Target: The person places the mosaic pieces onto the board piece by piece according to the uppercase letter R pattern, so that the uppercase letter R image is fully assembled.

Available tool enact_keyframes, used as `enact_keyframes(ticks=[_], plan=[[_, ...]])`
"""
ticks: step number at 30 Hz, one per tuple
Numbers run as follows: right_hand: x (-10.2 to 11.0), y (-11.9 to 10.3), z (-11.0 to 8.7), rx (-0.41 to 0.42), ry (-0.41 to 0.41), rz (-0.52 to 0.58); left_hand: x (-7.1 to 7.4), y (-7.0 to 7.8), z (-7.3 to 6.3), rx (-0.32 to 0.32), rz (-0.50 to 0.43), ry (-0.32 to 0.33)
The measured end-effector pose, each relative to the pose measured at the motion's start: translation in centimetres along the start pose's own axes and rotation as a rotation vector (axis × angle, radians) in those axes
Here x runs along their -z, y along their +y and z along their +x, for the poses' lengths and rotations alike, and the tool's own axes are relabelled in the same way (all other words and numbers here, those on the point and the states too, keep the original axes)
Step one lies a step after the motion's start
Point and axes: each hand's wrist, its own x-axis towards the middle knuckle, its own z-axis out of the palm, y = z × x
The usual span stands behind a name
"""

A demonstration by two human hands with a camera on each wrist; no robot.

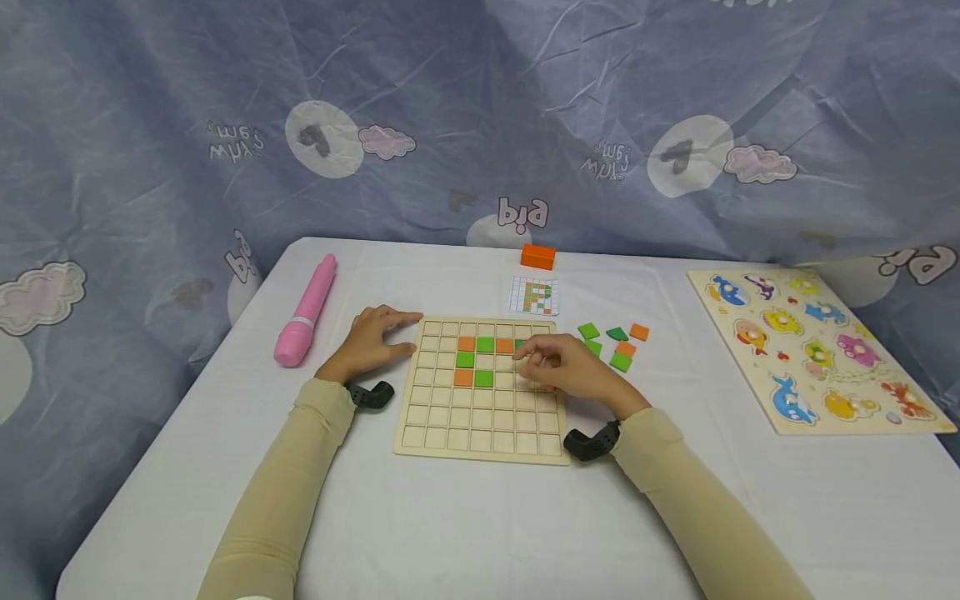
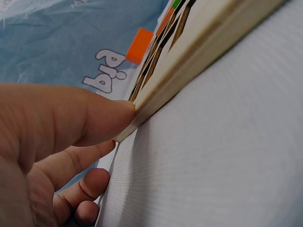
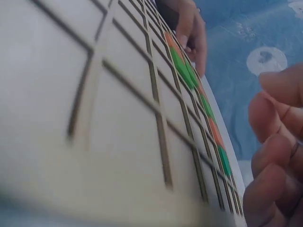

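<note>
A square wooden grid board (image 1: pixel 442 417) lies on the table, with several orange and green tiles in its upper cells. My left hand (image 1: pixel 371 342) is at the upper left of the board, its thumb (image 2: pixel 109 120) touching the side edge and another fingertip at the corner. Over the board's upper right, my right hand (image 1: pixel 566 364) hovers with loosely bent fingers; no tile shows between them. A darker green tile (image 3: pixel 223 161) sits at the end of the top row of tiles, partly covered by this hand in the head view.
Loose green and orange tiles (image 1: pixel 621 362) lie right of the board. Behind it are a patterned card (image 1: pixel 534 296) and an orange block (image 1: pixel 537 257). A pink wand-shaped object (image 1: pixel 306 312) lies left; an animal puzzle board (image 1: pixel 821 354) lies far right.
</note>
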Motion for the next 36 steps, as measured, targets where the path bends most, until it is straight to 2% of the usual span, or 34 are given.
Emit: enact_keyframes(ticks=[10,17,28,33,36], plan=[[3.9,2.6,-2.8,-0.041,0.086,0.014,-0.1,0.0,0.1,-0.007,0.001,0.002],[5.5,3.8,-4.6,-0.086,0.121,-0.016,-0.1,0.1,0.1,-0.003,-0.002,0.001],[6.0,5.0,-5.1,-0.027,0.13,0.008,-0.1,0.1,0.0,0.0,-0.004,-0.001],[5.7,5.1,-5.0,0.0,0.13,-0.058,-0.1,0.0,0.0,0.002,-0.003,0.001],[5.5,5.0,-4.8,-0.015,0.128,-0.125,-0.1,0.0,0.0,0.003,-0.002,0.003]])
